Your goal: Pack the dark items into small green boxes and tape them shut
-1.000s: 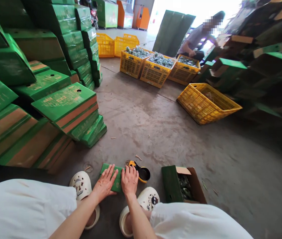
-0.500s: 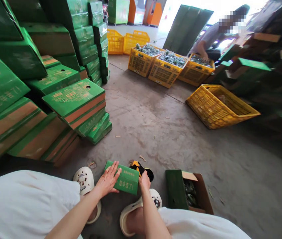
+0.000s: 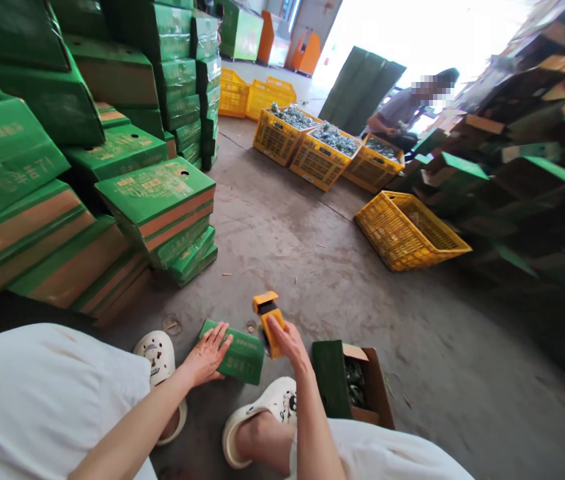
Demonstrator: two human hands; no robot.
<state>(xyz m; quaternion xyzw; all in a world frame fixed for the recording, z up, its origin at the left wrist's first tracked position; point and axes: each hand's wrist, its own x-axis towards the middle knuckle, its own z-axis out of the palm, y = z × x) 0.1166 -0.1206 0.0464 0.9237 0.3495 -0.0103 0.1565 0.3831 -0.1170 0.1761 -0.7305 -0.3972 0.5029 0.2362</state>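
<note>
A small closed green carton (image 3: 242,357) lies on the floor between my feet. My left hand (image 3: 207,357) rests on its top with fingers stretched out and lying flat. Just right of the carton, my right hand (image 3: 287,340) is closed around an orange-yellow tape dispenser (image 3: 270,323) with dark parts, raised above the floor. Its lower side is partly hidden by my fingers and the carton. Beside my right foot stands an open green carton (image 3: 330,377) with dark, shiny wrapped items (image 3: 355,383) inside.
Stacks of green cartons (image 3: 155,193) rise on the left. Yellow crates (image 3: 322,163) filled with small wrapped items stand ahead, with a person (image 3: 392,117) seated behind them. A tilted yellow crate (image 3: 392,233) lies nearer, beside heaped cartons (image 3: 462,173) on the right.
My right hand has lifted the tape dispenser from beside the carton's right end and turned it upright. My left hand stays on the carton. The view has shifted slightly.
</note>
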